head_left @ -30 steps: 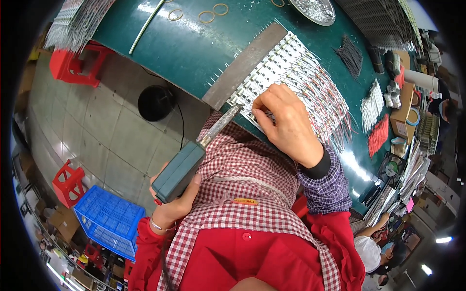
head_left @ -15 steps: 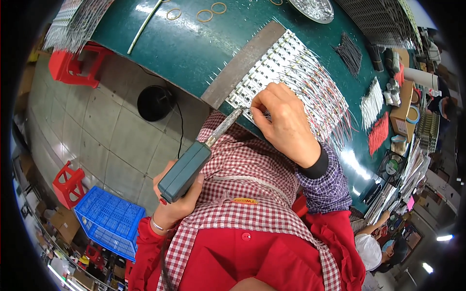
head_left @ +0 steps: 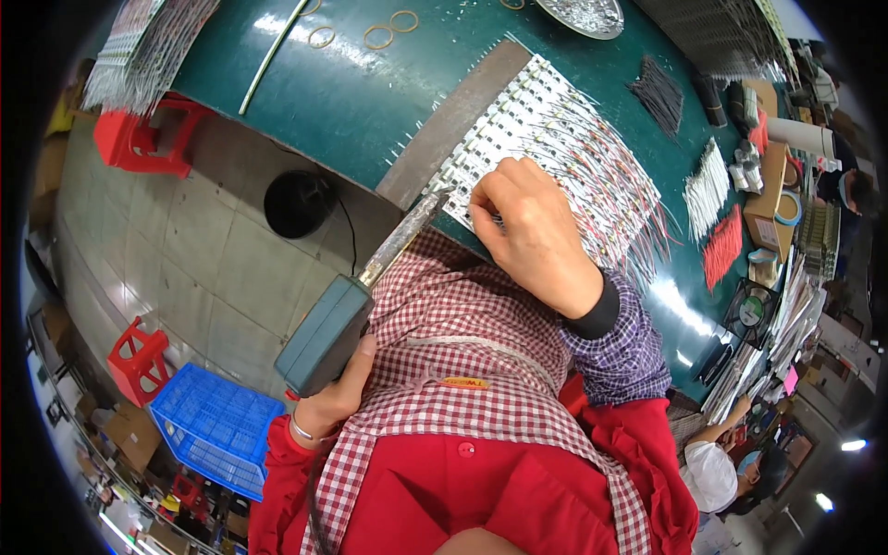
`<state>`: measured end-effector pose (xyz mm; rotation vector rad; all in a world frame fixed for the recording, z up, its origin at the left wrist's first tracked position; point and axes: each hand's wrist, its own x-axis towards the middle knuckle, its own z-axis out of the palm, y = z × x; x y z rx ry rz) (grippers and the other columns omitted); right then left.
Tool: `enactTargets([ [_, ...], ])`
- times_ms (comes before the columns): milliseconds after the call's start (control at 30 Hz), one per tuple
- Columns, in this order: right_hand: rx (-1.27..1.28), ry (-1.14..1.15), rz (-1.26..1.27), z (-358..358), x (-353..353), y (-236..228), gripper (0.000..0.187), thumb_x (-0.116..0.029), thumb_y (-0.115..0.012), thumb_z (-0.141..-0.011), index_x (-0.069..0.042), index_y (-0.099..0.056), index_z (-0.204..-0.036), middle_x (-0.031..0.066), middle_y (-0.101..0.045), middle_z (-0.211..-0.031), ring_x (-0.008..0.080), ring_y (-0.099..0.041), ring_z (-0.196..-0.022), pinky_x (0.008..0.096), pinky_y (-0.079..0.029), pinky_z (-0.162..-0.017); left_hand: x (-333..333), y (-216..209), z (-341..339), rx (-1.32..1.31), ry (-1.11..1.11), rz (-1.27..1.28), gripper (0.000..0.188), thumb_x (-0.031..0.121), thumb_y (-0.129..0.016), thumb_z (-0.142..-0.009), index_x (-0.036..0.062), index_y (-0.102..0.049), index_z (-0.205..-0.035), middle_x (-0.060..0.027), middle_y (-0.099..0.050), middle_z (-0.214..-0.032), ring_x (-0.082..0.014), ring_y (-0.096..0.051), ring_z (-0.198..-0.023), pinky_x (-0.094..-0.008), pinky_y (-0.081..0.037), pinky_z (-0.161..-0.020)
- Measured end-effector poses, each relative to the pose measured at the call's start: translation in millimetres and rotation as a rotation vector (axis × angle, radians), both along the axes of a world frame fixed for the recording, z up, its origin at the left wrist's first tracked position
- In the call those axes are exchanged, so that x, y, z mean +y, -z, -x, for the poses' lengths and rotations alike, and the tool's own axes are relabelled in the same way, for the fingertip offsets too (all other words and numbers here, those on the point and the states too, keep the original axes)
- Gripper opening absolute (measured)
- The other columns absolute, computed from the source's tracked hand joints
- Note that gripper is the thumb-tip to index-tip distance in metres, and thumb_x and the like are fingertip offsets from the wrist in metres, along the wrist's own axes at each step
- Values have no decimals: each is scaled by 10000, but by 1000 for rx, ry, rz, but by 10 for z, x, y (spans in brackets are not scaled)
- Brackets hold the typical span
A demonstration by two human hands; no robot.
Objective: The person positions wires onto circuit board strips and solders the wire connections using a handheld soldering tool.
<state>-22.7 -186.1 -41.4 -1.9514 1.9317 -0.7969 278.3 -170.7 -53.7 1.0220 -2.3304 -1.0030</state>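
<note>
My left hand (head_left: 344,387) is wrapped round a dark green, boxy soldering gun (head_left: 326,326). Its long metal barrel slants up and right, and the tip reaches the near-left corner of a sheet of small white circuit boards (head_left: 486,129). Many thin wires (head_left: 601,166), white, red and dark, fan out from the boards to the right. Over the lower part of that sheet, my right hand (head_left: 535,231) is bent with thumb and fingertips close together. What those fingers pinch is too small to make out. A flat grey-brown bar (head_left: 453,129) lies along the boards' left edge.
On the green table (head_left: 361,102) lie rubber bands (head_left: 377,37), a metal dish (head_left: 587,14), and bundles of black (head_left: 659,97), white (head_left: 708,190) and red tubing (head_left: 723,248). A black bin (head_left: 298,205), red stools (head_left: 139,361) and a blue crate (head_left: 217,421) stand on the floor. Another person (head_left: 710,476) sits at lower right.
The soldering gun has shifted left and its tip has moved slightly up and left along the boards. My right hand has moved a little left. The view has tilted slightly.
</note>
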Motion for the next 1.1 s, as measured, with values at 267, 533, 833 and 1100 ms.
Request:
enactTargets([
  [267,-98,26,33,89,105,-37,106,5,-685,-774,-16,-597,-829,131,-551,-823,336,-548,-815,415,-458,-715,-36,122,216,367,-337,-474,392,-39,-641,-876,-64,-566,-1259,-124,-659,-1065,-100,-502,-566,-257,-404,-508],
  [533,63,674,216,1317,928,-208,86,11,-699,-788,-22,-641,-842,120,-621,-837,303,-600,-805,400,-482,-721,-252,-117,596,530,-411,-563,383,-39,-611,-891,-71,-538,-1266,-186,-632,-1171,-110,-512,-599,-263,-407,-535],
  [833,477,743,315,2436,1239,-8,91,-22,-715,-797,-22,-693,-885,105,-652,-875,288,-611,-867,390,-492,-750,-318,-235,867,462,-363,-537,333,-24,-577,-939,-104,-530,-1259,-145,-640,-1043,-101,-495,-611,-271,-414,-543],
  [1100,407,721,133,2555,1211,40,91,-27,-709,-795,-9,-654,-866,135,-634,-858,329,-609,-854,420,-477,-723,-284,-265,978,470,-369,-562,315,-34,-596,-919,-75,-559,-1229,-178,-628,-1201,-108,-510,-595,-259,-404,-532],
])
